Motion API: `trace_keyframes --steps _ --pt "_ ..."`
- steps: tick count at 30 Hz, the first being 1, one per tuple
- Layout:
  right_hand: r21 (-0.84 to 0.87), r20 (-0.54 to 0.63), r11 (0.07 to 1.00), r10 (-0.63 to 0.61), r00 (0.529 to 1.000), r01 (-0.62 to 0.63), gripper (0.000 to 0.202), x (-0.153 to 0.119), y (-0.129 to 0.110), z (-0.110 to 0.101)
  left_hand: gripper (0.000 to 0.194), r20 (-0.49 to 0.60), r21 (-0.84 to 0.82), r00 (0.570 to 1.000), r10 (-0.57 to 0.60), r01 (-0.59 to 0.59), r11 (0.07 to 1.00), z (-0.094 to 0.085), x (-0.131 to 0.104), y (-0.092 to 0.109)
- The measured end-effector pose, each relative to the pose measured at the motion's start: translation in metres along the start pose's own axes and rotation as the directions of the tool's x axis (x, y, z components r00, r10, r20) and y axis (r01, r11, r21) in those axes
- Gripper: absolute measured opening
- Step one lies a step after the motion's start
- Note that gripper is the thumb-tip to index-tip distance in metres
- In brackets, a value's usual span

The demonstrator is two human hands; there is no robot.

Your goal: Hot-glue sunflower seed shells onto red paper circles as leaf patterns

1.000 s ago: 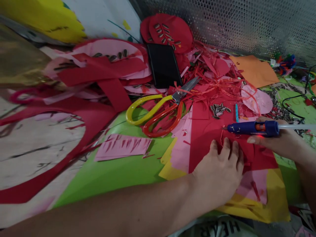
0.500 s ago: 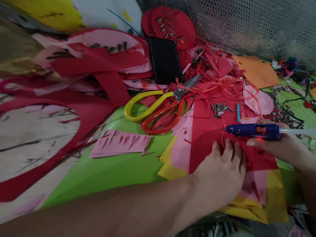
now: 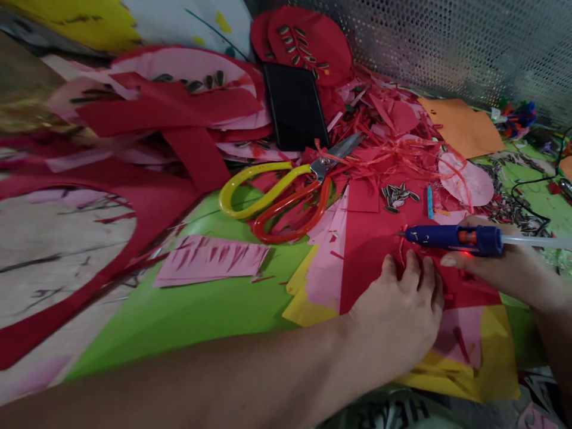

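Observation:
My right hand (image 3: 500,271) is closed around a blue hot glue gun (image 3: 447,237), its tip pointing left just over a red paper sheet (image 3: 364,250). A clear glue stick (image 3: 534,241) sticks out of the gun's back, and a red light glows on its underside. My left hand (image 3: 400,310) lies flat on the red sheet with fingers stretched toward the tip. A thin strand of red string (image 3: 402,253) runs between the tip and my left fingertips. Pink and yellow paper (image 3: 498,351) shows beneath the red sheet. Several striped seeds (image 3: 397,196) rest on its upper part.
Scissors (image 3: 324,168) with yellow and orange handles lie left of the sheet, below a black phone (image 3: 295,107). Striped pink paper (image 3: 212,260) lies on the green surface (image 3: 187,316). Red scraps (image 3: 379,125) pile up before a perforated metal panel (image 3: 429,47). Orange paper (image 3: 462,126) is at right.
The whole scene has shifted slightly left with the camera. My hands and the glue gun hold nearly the same place over the red sheet.

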State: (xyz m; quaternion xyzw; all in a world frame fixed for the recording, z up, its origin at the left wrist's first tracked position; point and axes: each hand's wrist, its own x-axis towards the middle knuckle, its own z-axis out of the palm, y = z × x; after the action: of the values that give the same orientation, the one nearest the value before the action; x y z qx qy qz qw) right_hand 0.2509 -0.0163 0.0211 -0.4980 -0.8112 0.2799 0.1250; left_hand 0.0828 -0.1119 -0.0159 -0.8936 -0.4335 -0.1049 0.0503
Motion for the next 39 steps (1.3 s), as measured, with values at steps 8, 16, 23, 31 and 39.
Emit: trace_keyframes --steps 8,16,23,31,39 --pt "-0.027 -0.027 0.999 0.016 1.000 -0.016 0.035 0.000 0.000 -0.002 0.036 -0.002 -0.012 1.000 0.004 -0.004 1.000 0.001 0.001 0.000" --pt "-0.038 -0.002 0.999 0.015 1.000 -0.015 0.033 -0.002 -0.006 -0.002 0.037 0.006 -0.006 1.000 -0.001 0.001 1.000 0.001 0.001 0.000" --pt "-0.013 -0.018 0.999 0.044 0.999 -0.044 0.035 -0.001 -0.001 -0.001 0.036 -0.003 -0.009 1.000 0.009 -0.009 1.000 0.001 0.000 0.000" --pt "-0.025 0.000 0.999 0.028 1.000 -0.028 0.034 -0.002 -0.008 0.000 0.037 0.022 -0.012 1.000 -0.004 0.005 1.000 0.000 0.002 -0.001" --pt "-0.028 -0.012 0.998 0.048 0.999 -0.048 0.032 -0.002 -0.004 -0.001 0.038 0.000 -0.006 1.000 -0.002 0.002 1.000 0.000 0.001 0.000"
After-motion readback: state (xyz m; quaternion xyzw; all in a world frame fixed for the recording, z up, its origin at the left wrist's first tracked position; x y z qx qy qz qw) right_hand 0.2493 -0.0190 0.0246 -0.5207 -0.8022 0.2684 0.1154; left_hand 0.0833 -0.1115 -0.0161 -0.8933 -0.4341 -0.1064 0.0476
